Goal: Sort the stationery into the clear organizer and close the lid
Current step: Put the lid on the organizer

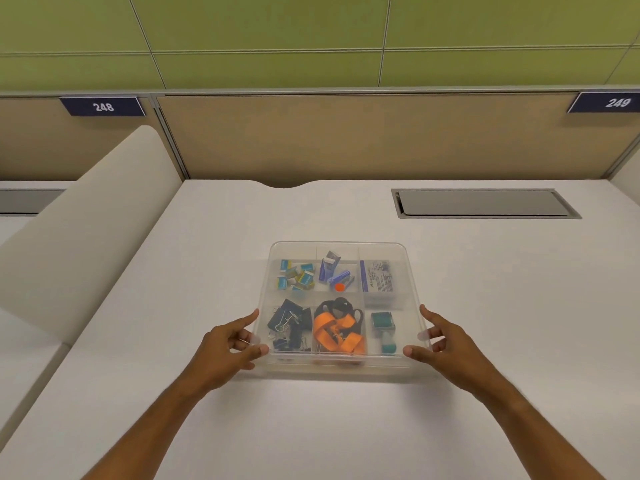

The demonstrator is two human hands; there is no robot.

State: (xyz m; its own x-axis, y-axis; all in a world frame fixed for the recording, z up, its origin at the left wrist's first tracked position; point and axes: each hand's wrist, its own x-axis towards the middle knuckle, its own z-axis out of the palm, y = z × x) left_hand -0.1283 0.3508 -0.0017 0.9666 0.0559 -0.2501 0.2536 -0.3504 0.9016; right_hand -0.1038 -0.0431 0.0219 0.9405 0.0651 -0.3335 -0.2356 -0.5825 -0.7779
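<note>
The clear organizer (pixel 408 271) sits on the white desk with its clear lid lying over it. Through the lid I see small blue and yellow boxes (pixel 296 277), blue staple boxes (pixel 334 271), a white label pack (pixel 378 280), black binder clips (pixel 289 327), an orange lanyard (pixel 337 332) and green stamps (pixel 383 327). My left hand (pixel 230 344) grips the near left corner of the lid, thumb on top. My right hand (pixel 441 341) grips the near right corner the same way.
A grey cable hatch (pixel 485 203) is set into the desk at the back right. A beige divider panel (pixel 79 216) slants along the left edge. Tan partition walls with number plates 248 and 249 stand behind.
</note>
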